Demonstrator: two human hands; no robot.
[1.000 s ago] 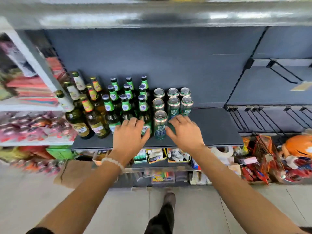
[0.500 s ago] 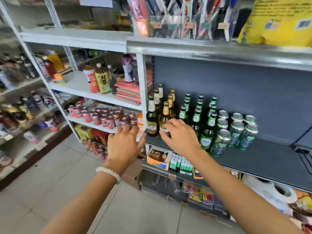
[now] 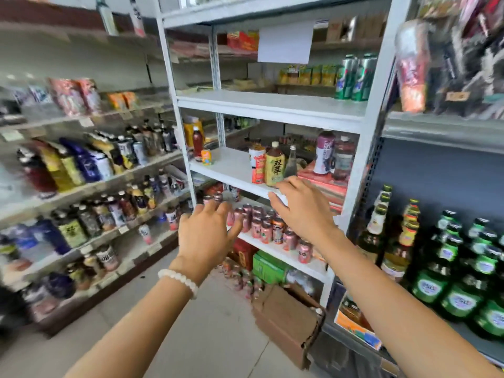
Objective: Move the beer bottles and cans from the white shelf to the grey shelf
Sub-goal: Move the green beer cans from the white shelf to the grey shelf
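Both my hands are raised in front of the white shelf (image 3: pixel 272 106), empty, fingers relaxed and spread. My left hand (image 3: pixel 206 234) hovers before the row of pink cans (image 3: pixel 266 227). My right hand (image 3: pixel 301 207) is near the front edge of the middle white board. Two tall green beer cans (image 3: pixel 354 77) stand at the right end of the upper white board. On the grey shelf (image 3: pixel 436 132) at the right stand several green beer bottles (image 3: pixel 463 268) and brown bottles (image 3: pixel 377 227).
Tea and drink bottles (image 3: pixel 275 167) stand on the middle white board, with stacked red boxes (image 3: pixel 327 184) beside them. An open cardboard box (image 3: pixel 289 317) sits on the floor at the shelf's foot. Another drinks rack (image 3: pixel 81 186) runs along the left.
The view has swung left from the grey shelf to the white shelf. Both hands left the cans and bottles there and now hang empty before the white shelf.
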